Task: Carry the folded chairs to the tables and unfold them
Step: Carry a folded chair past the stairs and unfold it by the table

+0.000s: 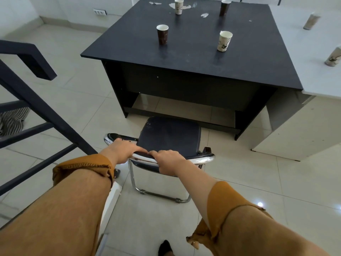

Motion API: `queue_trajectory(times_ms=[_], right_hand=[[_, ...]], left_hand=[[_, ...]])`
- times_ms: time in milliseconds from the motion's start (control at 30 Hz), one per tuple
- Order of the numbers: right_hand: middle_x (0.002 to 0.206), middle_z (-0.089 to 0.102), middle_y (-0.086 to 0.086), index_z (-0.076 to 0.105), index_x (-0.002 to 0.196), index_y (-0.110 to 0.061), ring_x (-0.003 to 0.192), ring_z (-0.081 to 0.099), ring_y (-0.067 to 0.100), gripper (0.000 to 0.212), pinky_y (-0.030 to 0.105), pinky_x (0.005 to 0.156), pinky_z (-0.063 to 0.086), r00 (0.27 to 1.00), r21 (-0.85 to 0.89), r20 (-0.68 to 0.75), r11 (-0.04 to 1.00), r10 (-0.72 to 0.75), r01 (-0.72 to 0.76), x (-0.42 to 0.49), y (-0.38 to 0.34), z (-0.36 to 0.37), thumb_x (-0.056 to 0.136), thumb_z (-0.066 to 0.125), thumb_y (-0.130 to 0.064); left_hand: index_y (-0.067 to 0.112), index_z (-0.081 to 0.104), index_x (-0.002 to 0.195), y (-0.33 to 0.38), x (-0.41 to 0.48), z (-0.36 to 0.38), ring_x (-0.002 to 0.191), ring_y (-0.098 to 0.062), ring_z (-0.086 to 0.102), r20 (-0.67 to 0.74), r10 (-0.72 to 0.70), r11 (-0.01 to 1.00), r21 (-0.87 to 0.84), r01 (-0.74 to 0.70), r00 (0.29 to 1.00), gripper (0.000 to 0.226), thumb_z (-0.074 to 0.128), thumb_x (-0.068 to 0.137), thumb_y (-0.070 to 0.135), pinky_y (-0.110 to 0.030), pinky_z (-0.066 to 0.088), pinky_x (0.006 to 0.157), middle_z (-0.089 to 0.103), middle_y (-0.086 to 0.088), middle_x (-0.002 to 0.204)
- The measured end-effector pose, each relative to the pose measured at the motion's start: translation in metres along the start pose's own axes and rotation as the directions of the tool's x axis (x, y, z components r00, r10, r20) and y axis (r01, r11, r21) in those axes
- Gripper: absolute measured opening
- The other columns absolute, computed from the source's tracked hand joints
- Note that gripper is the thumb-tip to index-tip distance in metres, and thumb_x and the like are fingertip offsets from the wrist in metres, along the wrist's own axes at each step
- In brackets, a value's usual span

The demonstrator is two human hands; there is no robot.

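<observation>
**Two hands on one chair, four cups on the dark table**

Nearest the camera were two forearms in mustard sleeves (83, 167), both pushed up from the wrists. Below them, at the near edge, a dark shoe tip (165, 248) showed on the pale tiled floor (73, 93).

Both hands gripped the chrome top rail of a single chair (169, 137). The left hand (123, 150) was wrapped over the rail's left part, fingers curled forward across it. The right hand (169, 163) was clamped on the rail just to its right, the two hands almost touching at the fingertips. The chair stood unfolded on the floor, its dark padded seat level and pointing toward the far side, its chrome floor loop (162, 196) resting on the tiles beneath the hands. It stood just in front of the dark table (184, 60), near the open kneehole, not touching it.

On the dark tabletop stood four paper cups, all upright: one brown cup (162, 34) near left, one white cup (224, 41) near right, one white cup (179, 6) far left, one brown cup (224, 7) far right. A few scraps of pale paper lay between the far cups.

To the right, a white table (313, 52) adjoined the dark one; two more cups (311, 21) on it were blurred. At the left ran a dark railing (36, 100), with striped cloth (13, 121) behind it.
</observation>
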State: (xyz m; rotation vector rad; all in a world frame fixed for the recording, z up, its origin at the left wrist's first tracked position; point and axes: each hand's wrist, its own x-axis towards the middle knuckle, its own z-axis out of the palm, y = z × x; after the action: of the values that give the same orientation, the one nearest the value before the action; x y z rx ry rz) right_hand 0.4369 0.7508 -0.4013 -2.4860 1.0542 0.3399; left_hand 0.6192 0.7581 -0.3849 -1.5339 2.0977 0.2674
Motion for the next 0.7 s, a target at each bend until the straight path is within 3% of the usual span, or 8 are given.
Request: queue_trajectory(times_ms=[167, 367, 500, 600, 700], right_hand=[[0.112, 0.060, 0.007, 0.034, 0.141, -0.023, 0.095, 0.059, 0.027, 0.058, 0.038, 0.077, 0.050, 0.999, -0.007, -0.014, 0.999, 0.041, -0.041, -0.002, 0.001, 0.002, 0.087, 0.054, -0.016], [0.117, 0.060, 0.004, 0.035, 0.142, -0.025, 0.101, 0.059, 0.026, 0.057, 0.035, 0.072, 0.042, 0.993, -0.008, -0.040, 0.994, 0.109, -0.110, -0.004, 0.003, 0.004, 0.089, 0.054, -0.023], [0.136, 0.051, 0.003, 0.027, 0.147, -0.027, 0.120, 0.050, 0.026, 0.078, 0.039, 0.092, 0.042, 0.981, 0.139, 0.162, 0.981, 0.111, -0.134, -0.009, 0.012, -0.006, 0.082, 0.062, -0.054], [0.153, 0.032, 0.002, 0.021, 0.149, -0.029, 0.138, 0.032, 0.028, 0.088, 0.048, 0.111, 0.028, 0.944, 0.249, 0.305, 0.947, 0.124, -0.205, -0.024, 0.031, -0.021, 0.078, 0.048, -0.074], [0.156, 0.027, 0.000, 0.023, 0.148, -0.031, 0.143, 0.024, 0.028, 0.090, 0.050, 0.114, 0.021, 0.924, 0.262, 0.312, 0.914, 0.223, -0.309, -0.050, 0.058, -0.035, 0.076, 0.034, -0.083]], left_hand=[[0.046, 0.030, 0.142, 0.008, 0.000, -0.002, 0.118, -0.020, 0.052, 0.029, -0.031, 0.999, -0.021, 0.032, 0.999, 0.063, 0.047, 0.095, 0.008, -0.035, 0.038, 0.100, 0.055, 0.001, 0.130], [0.044, 0.031, 0.142, 0.011, 0.000, -0.015, 0.117, -0.021, 0.049, 0.182, -0.074, 0.995, -0.045, 0.084, 0.981, 0.064, 0.052, 0.091, 0.010, -0.037, 0.036, 0.099, 0.053, 0.001, 0.128], [0.039, 0.033, 0.142, 0.019, 0.004, -0.041, 0.117, -0.021, 0.051, 0.393, -0.088, 0.996, 0.006, 0.093, 0.915, 0.071, 0.064, 0.083, 0.015, -0.036, 0.040, 0.096, 0.052, 0.002, 0.132], [0.042, 0.026, 0.145, 0.032, 0.014, -0.074, 0.130, -0.024, 0.042, 0.469, -0.111, 0.993, 0.093, 0.076, 0.876, 0.081, 0.070, 0.081, 0.019, -0.036, 0.042, 0.098, 0.038, 0.002, 0.147], [0.043, 0.025, 0.145, 0.048, 0.027, -0.114, 0.136, -0.025, 0.035, 0.458, -0.087, 0.995, 0.075, 0.059, 0.885, 0.081, 0.068, 0.083, 0.013, -0.039, 0.041, 0.104, 0.029, 0.002, 0.152]])
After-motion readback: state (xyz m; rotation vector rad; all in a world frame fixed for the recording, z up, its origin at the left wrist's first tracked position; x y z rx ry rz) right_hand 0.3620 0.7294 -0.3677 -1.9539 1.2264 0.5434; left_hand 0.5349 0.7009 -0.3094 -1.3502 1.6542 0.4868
